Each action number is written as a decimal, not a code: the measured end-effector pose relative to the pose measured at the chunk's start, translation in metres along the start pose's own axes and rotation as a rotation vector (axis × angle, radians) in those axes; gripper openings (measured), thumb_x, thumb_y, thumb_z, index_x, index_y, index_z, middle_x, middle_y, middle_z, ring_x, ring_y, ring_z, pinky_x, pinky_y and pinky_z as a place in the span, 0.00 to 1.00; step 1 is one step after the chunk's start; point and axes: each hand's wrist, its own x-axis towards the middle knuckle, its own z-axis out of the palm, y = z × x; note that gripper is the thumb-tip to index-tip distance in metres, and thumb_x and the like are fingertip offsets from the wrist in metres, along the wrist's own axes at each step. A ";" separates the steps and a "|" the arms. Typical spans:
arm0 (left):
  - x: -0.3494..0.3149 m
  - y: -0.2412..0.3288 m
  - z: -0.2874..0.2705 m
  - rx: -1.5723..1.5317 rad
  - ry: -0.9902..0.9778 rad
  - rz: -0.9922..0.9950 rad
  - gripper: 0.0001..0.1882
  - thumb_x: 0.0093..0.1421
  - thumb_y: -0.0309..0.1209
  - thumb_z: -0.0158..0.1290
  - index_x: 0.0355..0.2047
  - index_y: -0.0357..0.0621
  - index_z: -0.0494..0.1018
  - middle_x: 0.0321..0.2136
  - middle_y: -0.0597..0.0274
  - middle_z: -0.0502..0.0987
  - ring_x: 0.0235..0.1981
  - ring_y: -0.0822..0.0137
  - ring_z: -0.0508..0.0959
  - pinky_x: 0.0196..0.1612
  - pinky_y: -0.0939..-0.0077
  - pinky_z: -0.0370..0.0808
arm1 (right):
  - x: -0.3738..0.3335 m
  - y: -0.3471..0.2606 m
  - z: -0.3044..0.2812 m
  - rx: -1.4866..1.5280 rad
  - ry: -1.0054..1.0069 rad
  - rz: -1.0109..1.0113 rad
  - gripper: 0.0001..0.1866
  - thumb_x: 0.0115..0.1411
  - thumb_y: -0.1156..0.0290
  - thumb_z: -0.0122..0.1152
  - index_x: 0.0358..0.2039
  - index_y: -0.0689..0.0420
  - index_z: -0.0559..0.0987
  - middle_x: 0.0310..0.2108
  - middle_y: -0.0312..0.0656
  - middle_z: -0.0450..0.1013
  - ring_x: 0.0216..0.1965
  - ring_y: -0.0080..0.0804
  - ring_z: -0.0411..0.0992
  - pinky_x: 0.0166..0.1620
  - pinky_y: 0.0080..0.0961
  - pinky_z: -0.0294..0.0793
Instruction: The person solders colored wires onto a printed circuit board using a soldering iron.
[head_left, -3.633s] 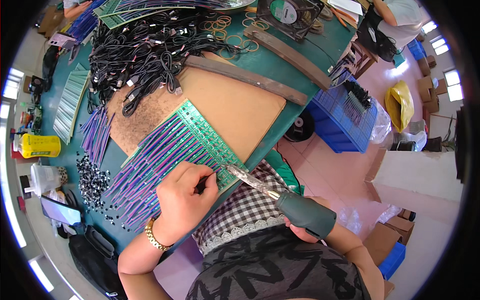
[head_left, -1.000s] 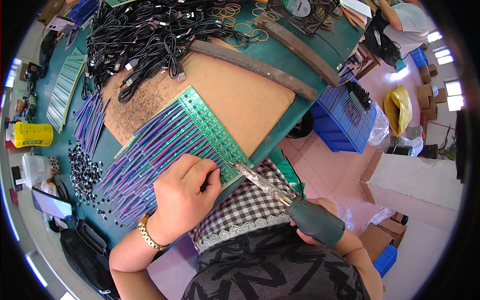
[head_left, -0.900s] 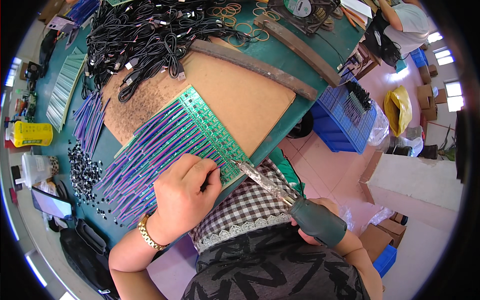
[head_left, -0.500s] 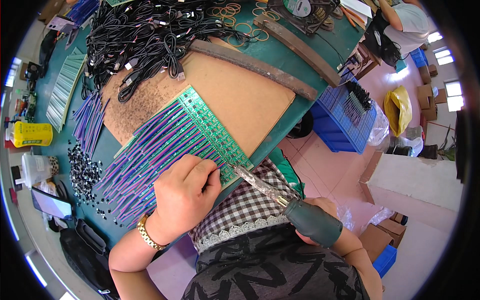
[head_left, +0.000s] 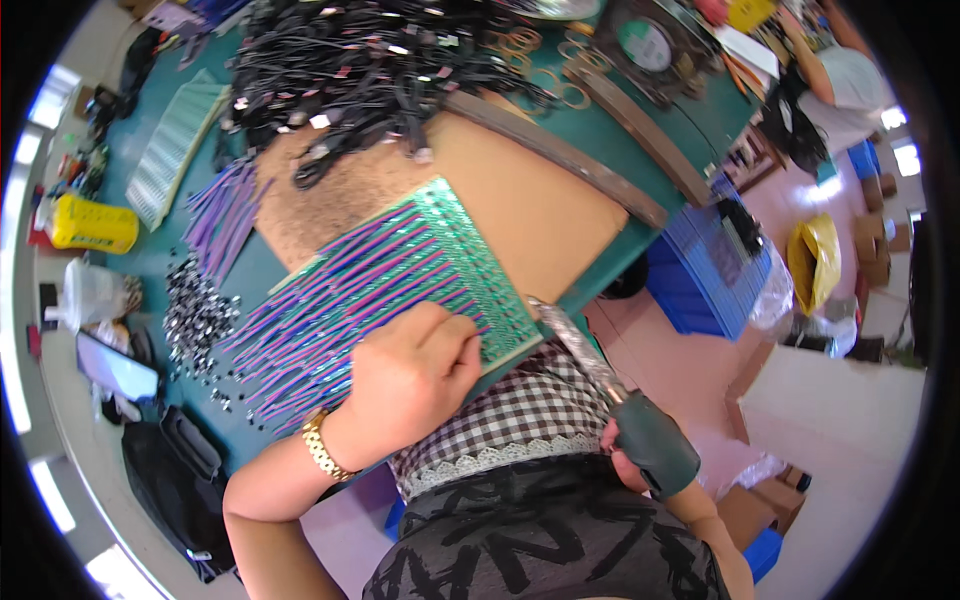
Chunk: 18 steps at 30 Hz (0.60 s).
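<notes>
One head-worn fisheye looks down — wide, close — over the table (head_left: 690, 130).

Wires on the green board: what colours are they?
The wires look purple-pink and blue; see the head view.

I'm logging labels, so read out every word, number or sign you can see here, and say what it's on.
Nothing reads clearly enough to quote.
Yellow bottle: marking blurred, unreadable.
Fan: print on its round label too small and blurred.
Green circuit board: any print too small.
Dark shirt: bold letter-like strokes, no clear word.
</notes>
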 end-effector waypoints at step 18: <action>0.017 -0.131 -0.117 0.771 0.026 -0.618 0.05 0.50 0.29 0.55 0.25 0.40 0.77 0.25 0.51 0.78 0.29 0.50 0.78 0.34 0.59 0.75 | 0.019 0.021 0.013 0.177 0.204 -0.430 0.03 0.53 0.77 0.57 0.29 0.61 0.74 0.21 0.39 0.71 0.23 0.27 0.72 0.29 0.24 0.72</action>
